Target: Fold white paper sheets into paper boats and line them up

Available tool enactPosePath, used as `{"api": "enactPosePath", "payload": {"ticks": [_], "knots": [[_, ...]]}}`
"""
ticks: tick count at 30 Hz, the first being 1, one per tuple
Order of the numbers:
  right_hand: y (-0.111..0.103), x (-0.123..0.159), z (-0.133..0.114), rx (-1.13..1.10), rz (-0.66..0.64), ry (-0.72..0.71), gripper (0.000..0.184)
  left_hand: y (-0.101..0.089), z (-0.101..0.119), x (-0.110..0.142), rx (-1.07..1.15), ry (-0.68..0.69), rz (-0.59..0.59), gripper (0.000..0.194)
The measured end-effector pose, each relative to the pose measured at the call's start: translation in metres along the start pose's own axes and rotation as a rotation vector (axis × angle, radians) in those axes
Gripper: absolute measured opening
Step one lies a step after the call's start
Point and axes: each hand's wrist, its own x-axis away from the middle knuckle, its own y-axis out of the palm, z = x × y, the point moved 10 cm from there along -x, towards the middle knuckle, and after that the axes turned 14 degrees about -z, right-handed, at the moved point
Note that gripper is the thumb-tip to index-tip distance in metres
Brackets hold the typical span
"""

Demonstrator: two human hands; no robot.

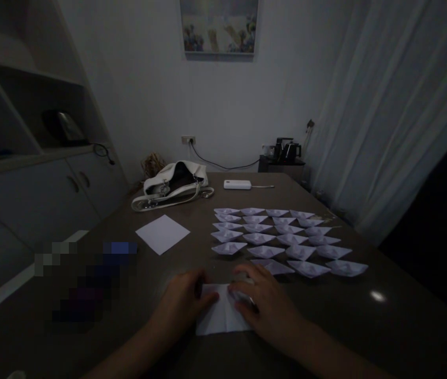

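Observation:
A partly folded white paper sheet (pixel 220 317) lies on the dark table (pixel 365 326) near its front edge. My left hand (pixel 182 305) presses on its upper left corner with curled fingers. My right hand (pixel 265 305) rests on its upper right part, fingers bent down onto the fold. Just beyond my hands several folded white paper boats (pixel 282 239) lie in rows. A flat white square sheet (pixel 162 233) lies to the left of the boats.
A white handbag (pixel 174 184) and a white power bank (pixel 237 184) with a cable lie at the table's far end. A kettle set (pixel 284 151) stands on a small stand behind. Cabinets line the left wall, curtains the right. A pixelated patch covers part of the table's left.

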Motion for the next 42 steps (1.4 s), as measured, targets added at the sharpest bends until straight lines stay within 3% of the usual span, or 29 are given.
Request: {"api": "enactPosePath", "payload": {"ticks": [6, 16, 26, 42], "knots": [[0.011, 0.002, -0.016, 0.119, -0.106, -0.068, 0.036, 0.006, 0.011, 0.002, -0.026, 0.151, 0.007, 0.004], [0.019, -0.001, -0.021, 0.249, -0.16, -0.043, 0.042, 0.016, 0.033, 0.013, 0.051, 0.386, -0.159, 0.018], [0.008, 0.003, -0.007, -0.002, -0.045, -0.038, 0.028, 0.013, 0.032, 0.013, 0.012, 0.363, -0.167, 0.014], [0.007, 0.003, -0.009, -0.005, -0.053, -0.058, 0.031, 0.017, 0.036, 0.015, 0.005, 0.432, -0.188, 0.013]]}}
